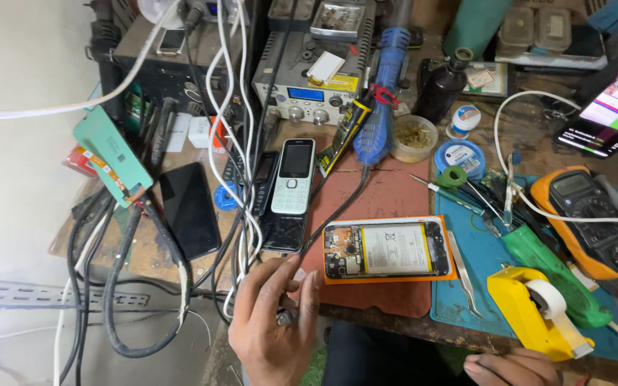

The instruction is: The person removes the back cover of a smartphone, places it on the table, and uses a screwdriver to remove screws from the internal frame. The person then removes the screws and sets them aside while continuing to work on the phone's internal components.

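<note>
An opened smartphone (386, 249) lies back-up on an orange sheet, its battery and circuit board exposed, on a red mat (388, 193). Just left of it, at the bench's front edge, my left hand (272, 330) pinches a small metal piece (285, 315) between thumb and fingers. Only the knuckles of my right hand (513, 369) show at the bottom edge, below a yellow tape dispenser (534, 309); what it holds is hidden.
Tweezers (463, 271), a green-handled screwdriver (548, 268) and an orange multimeter (588, 218) lie on a blue mat at right. A white keypad phone (294, 176), dark phones, tangled cables (134, 286), a power supply (309, 75) and a blue soldering tool (380, 93) crowd the back and left.
</note>
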`<state>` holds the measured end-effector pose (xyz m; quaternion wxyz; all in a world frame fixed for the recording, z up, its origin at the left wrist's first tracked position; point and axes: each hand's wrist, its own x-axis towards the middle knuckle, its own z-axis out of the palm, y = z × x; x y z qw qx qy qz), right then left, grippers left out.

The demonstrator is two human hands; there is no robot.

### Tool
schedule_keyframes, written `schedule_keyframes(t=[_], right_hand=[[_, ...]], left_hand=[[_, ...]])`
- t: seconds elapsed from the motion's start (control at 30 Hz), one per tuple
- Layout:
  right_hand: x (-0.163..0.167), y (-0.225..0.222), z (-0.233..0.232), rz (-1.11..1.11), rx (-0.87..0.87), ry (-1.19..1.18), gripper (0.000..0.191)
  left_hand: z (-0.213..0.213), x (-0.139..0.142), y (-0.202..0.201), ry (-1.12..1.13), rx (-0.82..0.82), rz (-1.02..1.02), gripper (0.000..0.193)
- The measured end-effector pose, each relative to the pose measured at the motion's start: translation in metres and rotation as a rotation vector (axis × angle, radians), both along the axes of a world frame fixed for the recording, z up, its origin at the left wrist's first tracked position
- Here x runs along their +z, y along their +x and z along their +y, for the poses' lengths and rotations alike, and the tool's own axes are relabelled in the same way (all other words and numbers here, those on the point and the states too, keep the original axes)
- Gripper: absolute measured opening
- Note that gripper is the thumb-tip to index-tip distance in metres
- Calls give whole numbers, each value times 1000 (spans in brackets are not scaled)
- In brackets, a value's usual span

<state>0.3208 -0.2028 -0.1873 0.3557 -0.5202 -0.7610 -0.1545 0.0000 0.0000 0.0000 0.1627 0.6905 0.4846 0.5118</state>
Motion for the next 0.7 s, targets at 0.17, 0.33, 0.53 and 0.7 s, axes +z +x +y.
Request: schedule_keyframes(t=[0.17, 0.33, 0.53, 0.7], right_hand=[[39, -48, 49, 96, -209, 247, 30], [52, -40, 57, -47, -260, 107, 32], [35, -35, 64, 11, -255, 200, 35], [40, -40, 67, 137, -259, 164, 34]], left_hand=[[19, 47, 1, 180, 32, -21, 26], [32, 93, -3, 358, 171, 20, 23], [77, 131, -40, 659, 365, 248, 19], [144, 160, -68, 863, 623, 432, 25]])
